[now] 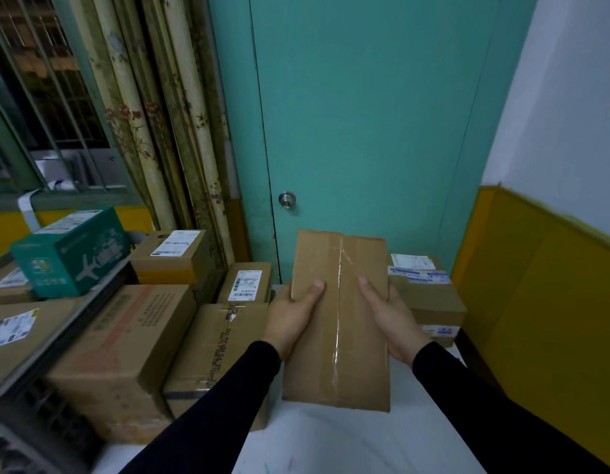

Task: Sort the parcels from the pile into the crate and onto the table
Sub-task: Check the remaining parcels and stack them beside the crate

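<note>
Head view: teal door (365,114) ahead, white table (348,439) below. Stacked cardboard boxes (126,336) to the left, green carton (71,251) on top. Flat brown parcel (337,319), taped lengthwise, held above the table. Left hand (293,316) and right hand (389,319) grip its side edges, thumbs on top.

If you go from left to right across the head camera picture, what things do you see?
Green box → big brown box → left hand → held parcel → right hand → labelled box → yellow wall.
</note>
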Tool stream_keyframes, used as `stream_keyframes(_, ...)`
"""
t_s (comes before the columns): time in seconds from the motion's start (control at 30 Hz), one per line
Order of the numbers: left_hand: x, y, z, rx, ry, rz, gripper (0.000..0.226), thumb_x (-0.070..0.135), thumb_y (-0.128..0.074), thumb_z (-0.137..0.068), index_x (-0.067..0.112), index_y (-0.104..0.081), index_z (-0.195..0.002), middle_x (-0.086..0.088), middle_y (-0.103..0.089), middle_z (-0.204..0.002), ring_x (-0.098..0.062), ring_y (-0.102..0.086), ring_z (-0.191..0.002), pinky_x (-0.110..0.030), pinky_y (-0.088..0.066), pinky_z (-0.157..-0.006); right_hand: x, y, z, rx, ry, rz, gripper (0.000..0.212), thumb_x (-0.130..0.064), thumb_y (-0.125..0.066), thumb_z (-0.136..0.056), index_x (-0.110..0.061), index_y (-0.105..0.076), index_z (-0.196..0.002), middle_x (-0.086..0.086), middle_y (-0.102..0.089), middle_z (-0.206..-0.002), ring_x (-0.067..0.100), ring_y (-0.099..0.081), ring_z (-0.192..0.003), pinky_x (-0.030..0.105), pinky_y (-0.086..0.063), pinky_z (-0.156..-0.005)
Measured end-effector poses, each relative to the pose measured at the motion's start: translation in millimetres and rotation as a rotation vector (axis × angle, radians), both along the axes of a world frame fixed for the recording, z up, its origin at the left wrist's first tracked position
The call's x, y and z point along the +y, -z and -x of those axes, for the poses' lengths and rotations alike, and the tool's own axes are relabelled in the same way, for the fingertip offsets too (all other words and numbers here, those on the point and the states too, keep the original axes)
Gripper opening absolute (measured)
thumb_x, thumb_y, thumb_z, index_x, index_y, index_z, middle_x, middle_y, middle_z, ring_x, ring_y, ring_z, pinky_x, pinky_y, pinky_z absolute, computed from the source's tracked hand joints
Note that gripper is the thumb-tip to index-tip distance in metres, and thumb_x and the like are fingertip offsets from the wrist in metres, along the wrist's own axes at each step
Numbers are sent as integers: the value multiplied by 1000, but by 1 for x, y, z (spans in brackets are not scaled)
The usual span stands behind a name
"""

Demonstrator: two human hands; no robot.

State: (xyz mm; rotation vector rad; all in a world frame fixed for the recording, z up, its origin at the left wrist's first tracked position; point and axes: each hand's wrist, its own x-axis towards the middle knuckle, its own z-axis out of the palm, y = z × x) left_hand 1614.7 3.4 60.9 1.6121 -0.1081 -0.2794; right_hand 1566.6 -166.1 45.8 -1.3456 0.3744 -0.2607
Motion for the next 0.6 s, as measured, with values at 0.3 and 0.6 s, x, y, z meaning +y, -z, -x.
stream_keyframes(0.3, 0, 3, -7, -27, 38, -29, 35, 49, -64, -95, 31, -57, -124, 16, -63, -98, -3, -62, -90, -18, -48, -67, 0, -2, -1, 2, 5, 21, 38, -40, -66, -96, -26, -57, -130, 0, -74, -118, 20, -73, -104, 46, -58, -94)
stream_keyframes(0.6, 13, -10, -10, 41, 152, -1, 61, 65, -66, -85, 27, -58, -133, 8, -70, -117, -12, -68, -107, -33, -55, -94, -6, -1, 1, -43, -37, -153, 55, -66, -47, -94, -28, -64, -129, -1, -74, -122, 19, -70, -113, 44, -54, -96)
